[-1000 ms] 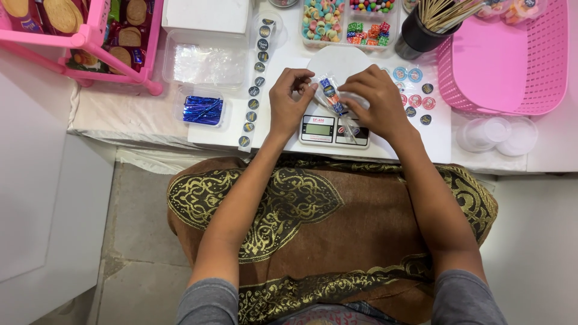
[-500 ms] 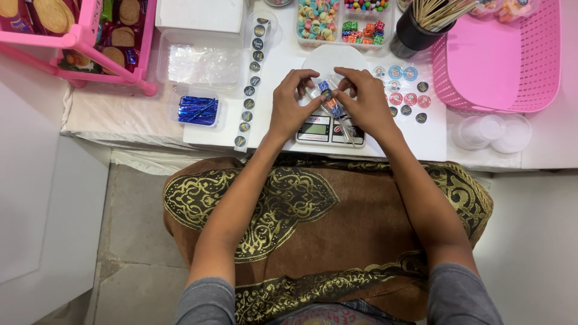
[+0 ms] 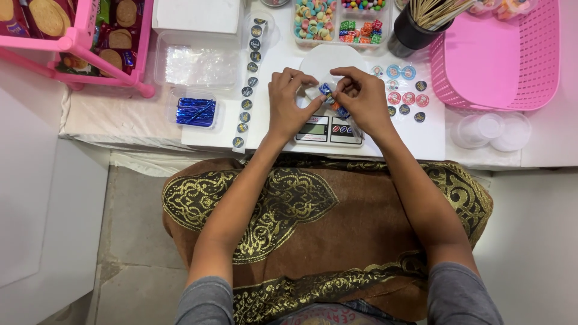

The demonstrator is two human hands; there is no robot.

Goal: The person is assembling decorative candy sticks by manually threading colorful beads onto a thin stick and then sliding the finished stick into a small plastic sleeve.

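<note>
White table (image 3: 120, 114), digital scale (image 3: 329, 129), sticker strip (image 3: 248, 84), pink basket (image 3: 500, 60), blue foil twist ties (image 3: 195, 111), candy tray (image 3: 340, 21)

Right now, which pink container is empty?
The pink basket at far right; its mesh floor is bare. The pink rack at left holds biscuit packs.

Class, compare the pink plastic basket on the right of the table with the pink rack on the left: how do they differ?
The pink plastic basket has perforated lattice walls and shows nothing inside; the pink rack is an open frame of bars and holds round biscuits. The basket sits beside a black cup of wooden sticks; the rack stands by a clear tray of blue foil ties. Both are pink and untouched by either hand.
</note>
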